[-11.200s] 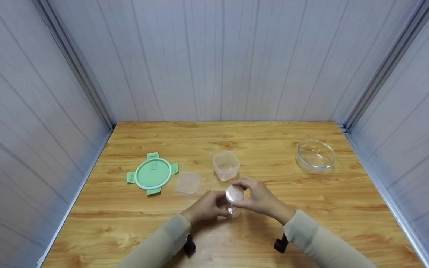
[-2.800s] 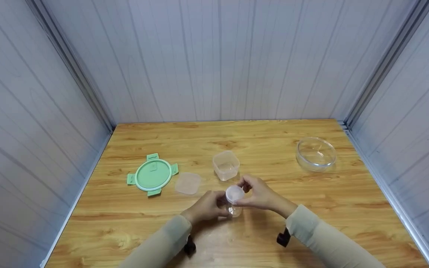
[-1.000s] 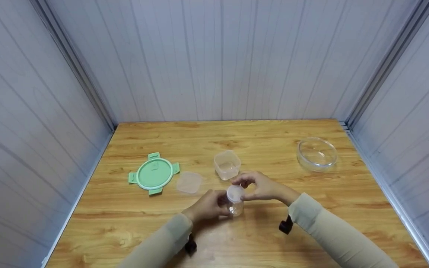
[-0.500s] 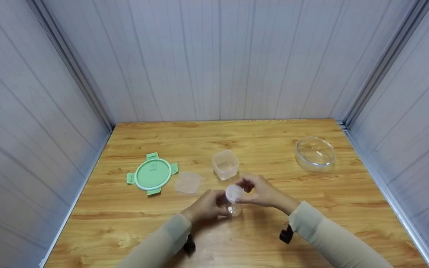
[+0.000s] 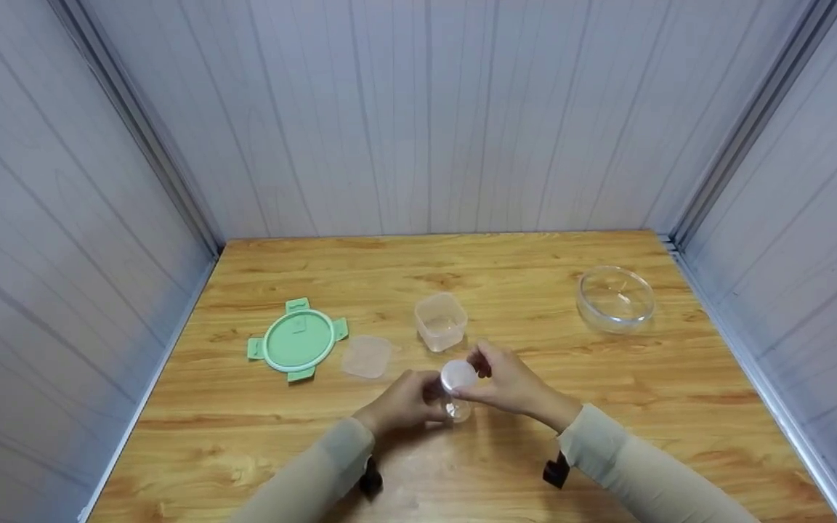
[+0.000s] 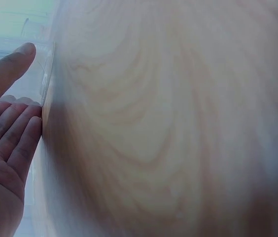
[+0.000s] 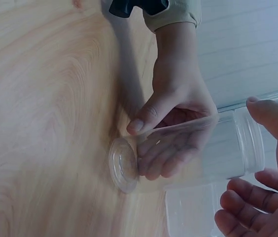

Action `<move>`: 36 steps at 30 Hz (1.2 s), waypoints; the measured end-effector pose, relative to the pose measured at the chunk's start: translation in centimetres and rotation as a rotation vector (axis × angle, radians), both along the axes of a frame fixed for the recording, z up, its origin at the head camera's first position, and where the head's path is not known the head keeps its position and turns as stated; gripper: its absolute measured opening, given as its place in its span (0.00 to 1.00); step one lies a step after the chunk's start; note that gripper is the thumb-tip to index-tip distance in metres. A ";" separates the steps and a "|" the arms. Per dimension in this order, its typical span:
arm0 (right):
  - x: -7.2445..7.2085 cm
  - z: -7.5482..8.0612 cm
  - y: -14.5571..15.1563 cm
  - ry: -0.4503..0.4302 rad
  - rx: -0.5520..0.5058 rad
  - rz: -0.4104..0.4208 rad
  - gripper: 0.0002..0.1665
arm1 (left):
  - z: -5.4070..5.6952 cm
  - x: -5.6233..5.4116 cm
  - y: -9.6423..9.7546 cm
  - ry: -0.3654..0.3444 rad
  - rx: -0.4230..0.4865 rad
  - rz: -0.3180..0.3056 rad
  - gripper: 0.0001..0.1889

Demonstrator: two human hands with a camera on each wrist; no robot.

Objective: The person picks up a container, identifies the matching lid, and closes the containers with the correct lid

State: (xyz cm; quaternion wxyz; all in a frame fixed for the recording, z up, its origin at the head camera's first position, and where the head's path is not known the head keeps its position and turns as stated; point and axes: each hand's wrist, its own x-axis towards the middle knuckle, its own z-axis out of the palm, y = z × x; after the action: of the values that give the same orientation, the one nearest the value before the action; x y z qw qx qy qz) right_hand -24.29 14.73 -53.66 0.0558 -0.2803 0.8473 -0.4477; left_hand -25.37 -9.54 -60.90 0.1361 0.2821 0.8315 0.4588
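A clear plastic jar (image 7: 188,158) stands upright on the table in front of me, seen sideways in the right wrist view. My left hand (image 5: 405,403) grips its body from the left, thumb and fingers curled round the wall. In the left wrist view, the left hand (image 6: 11,123) shows with its thumb across the clear wall. A whitish translucent round lid (image 5: 458,375) sits on the jar's mouth. My right hand (image 5: 509,381) holds the lid's edge between thumb and fingers; in the right wrist view this hand (image 7: 272,182) is partly cut off.
A translucent square container (image 5: 441,327) stands just behind the jar. To its left lie a flat square lid (image 5: 367,357) and a round green lid (image 5: 298,340) with clip tabs. A clear glass bowl (image 5: 615,299) is at the back right of the wooden table (image 5: 302,450).
The jar and left hand stay in place. My right hand shifts its hold round the lid's rim, its wrist swinging back toward me over the last second.
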 end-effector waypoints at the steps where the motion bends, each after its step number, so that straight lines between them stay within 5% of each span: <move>1: 0.0 0.1 0.0 0.001 0.013 -0.002 0.29 | 0.0 0.0 0.0 0.007 0.001 -0.001 0.19; 19: -1.6 1.0 1.1 0.022 0.050 0.258 0.34 | -0.2 0.2 0.2 0.002 -0.009 0.011 0.18; 36: -1.0 0.3 0.7 -0.043 -0.012 0.090 0.28 | -0.2 0.1 0.0 0.029 0.000 0.007 0.21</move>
State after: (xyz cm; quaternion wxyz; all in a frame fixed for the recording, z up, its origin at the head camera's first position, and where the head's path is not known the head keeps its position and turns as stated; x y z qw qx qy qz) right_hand -25.29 15.39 -53.35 0.0925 -0.3088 0.8296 -0.4558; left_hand -25.30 -9.53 -61.08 0.1225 0.2860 0.8343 0.4551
